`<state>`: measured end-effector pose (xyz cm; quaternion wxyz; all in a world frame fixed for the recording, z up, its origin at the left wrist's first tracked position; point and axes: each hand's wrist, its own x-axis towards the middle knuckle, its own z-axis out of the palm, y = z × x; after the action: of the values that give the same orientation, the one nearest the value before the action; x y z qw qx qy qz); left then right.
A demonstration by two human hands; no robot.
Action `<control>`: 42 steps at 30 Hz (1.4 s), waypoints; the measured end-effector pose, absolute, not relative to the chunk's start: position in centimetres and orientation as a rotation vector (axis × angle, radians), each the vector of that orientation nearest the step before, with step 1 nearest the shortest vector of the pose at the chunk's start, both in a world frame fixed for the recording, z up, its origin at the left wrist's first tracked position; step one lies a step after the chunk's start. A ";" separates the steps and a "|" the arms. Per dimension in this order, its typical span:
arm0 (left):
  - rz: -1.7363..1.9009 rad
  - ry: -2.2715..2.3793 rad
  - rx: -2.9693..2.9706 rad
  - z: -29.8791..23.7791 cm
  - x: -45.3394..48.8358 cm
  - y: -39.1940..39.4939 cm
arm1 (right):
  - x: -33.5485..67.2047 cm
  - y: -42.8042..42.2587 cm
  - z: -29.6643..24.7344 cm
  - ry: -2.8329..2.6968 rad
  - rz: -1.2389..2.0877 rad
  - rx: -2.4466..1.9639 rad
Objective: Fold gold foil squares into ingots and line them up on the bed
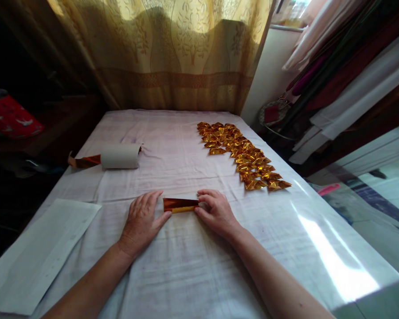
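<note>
A strip of gold-brown foil paper (181, 204) lies on the cloth in front of me, its near edge turned up in a narrow yellow fold and a pale part behind it. My left hand (142, 218) is closed on its left end, thumb at the near edge and fingers behind. At the right end, my right hand (217, 212) grips it the same way, thumb and fingers curled round. Beyond them to the right lie several folded gold foil ingots (242, 148) in slanting rows, close together. What the fingertips press on underneath is partly hidden.
A white rolled tube (120, 156) with copper foil (86, 161) sticking out rests at the back left. A white sheet (43, 252) lies at the left edge of the cloth-covered table (193, 274). Behind hangs a gold curtain (179, 53); clothes (359, 93) hang on the right.
</note>
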<state>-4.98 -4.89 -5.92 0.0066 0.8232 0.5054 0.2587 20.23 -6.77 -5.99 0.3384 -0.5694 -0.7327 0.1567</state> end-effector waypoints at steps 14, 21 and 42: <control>1.047 1.249 1.808 -4.2 -3.9 -5.5 | 19.4 -7.4 -3.6 -1.556 0.657 -1.267; 0.952 1.224 1.468 -3.8 -2.9 -6.2 | 18.8 -7.5 -4.3 -1.435 0.755 -1.369; 1.080 1.112 2.454 -2.9 -2.5 -7.8 | 18.5 -7.9 -3.1 -1.527 0.248 -1.279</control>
<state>-2.49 -7.81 -2.90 0.1192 0.8394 0.3803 0.3696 18.47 -7.86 -3.09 0.5374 -0.5373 -0.6416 0.1040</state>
